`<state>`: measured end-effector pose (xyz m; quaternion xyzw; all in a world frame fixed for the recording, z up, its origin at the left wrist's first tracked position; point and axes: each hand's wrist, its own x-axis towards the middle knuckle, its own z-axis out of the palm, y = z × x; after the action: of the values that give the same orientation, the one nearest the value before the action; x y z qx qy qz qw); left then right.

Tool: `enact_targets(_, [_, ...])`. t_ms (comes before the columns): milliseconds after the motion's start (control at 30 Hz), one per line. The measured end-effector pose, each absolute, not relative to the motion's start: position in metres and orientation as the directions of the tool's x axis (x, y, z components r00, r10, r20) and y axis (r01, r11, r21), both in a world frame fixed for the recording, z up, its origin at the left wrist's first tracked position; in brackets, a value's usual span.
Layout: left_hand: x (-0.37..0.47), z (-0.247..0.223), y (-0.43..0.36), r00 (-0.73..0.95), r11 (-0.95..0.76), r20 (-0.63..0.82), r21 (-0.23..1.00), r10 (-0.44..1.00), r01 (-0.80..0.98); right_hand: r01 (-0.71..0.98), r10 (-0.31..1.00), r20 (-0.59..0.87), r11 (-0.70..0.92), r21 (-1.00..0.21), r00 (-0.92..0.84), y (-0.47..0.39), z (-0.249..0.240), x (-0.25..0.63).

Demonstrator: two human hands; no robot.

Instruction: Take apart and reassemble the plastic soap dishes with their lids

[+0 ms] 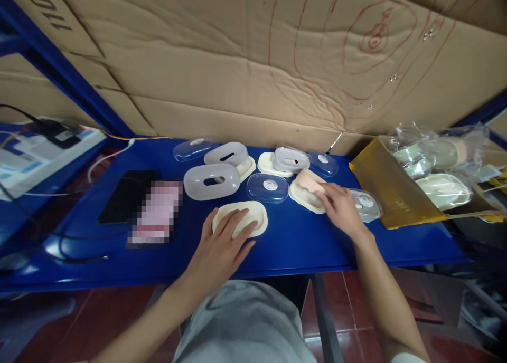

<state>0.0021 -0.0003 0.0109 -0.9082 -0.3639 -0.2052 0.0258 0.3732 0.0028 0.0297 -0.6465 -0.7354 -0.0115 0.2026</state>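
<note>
My left hand (pixel 225 239) lies with its fingers spread over a cream oval tray (pixel 259 215) near the table's front edge. A pale pink block (pixel 310 181) is pinched in my right hand (pixel 336 204), above another cream piece (pixel 307 202) with a wavy rim. Behind my left hand sits a whitish oval ring-shaped piece (pixel 194 182) with a slot. Between the hands and a little farther back lies a clear lid (pixel 259 192) with a round sticker. Under my right wrist, partly hidden, another clear lid (pixel 370 206) shows.
More oval pieces (pixel 233 151) and clear lids (pixel 190 150) stand along the cardboard wall (pixel 206 51). A yellow-edged box (pixel 376 183) with bagged parts is at the right. Two phones (pixel 122 199) and a power strip (pixel 75 154) with cables are at the left.
</note>
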Motion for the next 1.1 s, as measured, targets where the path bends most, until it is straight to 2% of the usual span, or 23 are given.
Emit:
enact_targets(167, [-0.016,-0.003,-0.002,0.541,-0.646,0.445,0.122,0.714,0.753,0.989,0.907,0.420,0.037,-0.143,0.027,0.018,0.035,0.384])
enact_targets(367, [-0.022,-0.006,0.039,0.478,-0.562,0.391,0.130,0.786,0.817,0.993,0.919,0.393,0.073,-0.094,-0.031,0.017,0.034,0.395])
enact_targets(500, [-0.020,-0.005,0.061,0.521,-0.594,0.350,0.146,0.779,0.791,0.991,0.917,0.400,0.040,-0.129,0.015,-0.020,0.033,0.428])
enact_targets(633, [-0.015,0.000,0.053,0.571,-0.655,0.363,0.171,0.736,0.736,0.987,0.961,0.251,-0.081,-0.141,0.114,-0.062,0.024,0.475])
enact_targets(733, [-0.009,0.000,0.030,0.641,-0.727,0.360,0.195,0.678,0.659,0.978,0.978,0.180,-0.073,-0.197,0.109,-0.083,0.023,0.489])
enact_targets(833, [-0.006,-0.007,0.010,0.693,-0.772,0.343,0.218,0.634,0.597,0.960,0.980,0.185,-0.012,-0.280,0.066,-0.091,0.034,0.476])
enact_targets(967, [-0.004,-0.016,0.001,0.686,-0.776,0.368,0.218,0.627,0.592,0.928,0.969,0.230,-0.003,-0.373,0.096,-0.084,0.044,0.452])
enact_targets(1100, [-0.002,-0.018,0.003,0.678,-0.781,0.401,0.194,0.616,0.594,0.945,0.924,0.357,-0.016,-0.327,0.139,-0.070,0.033,0.444])
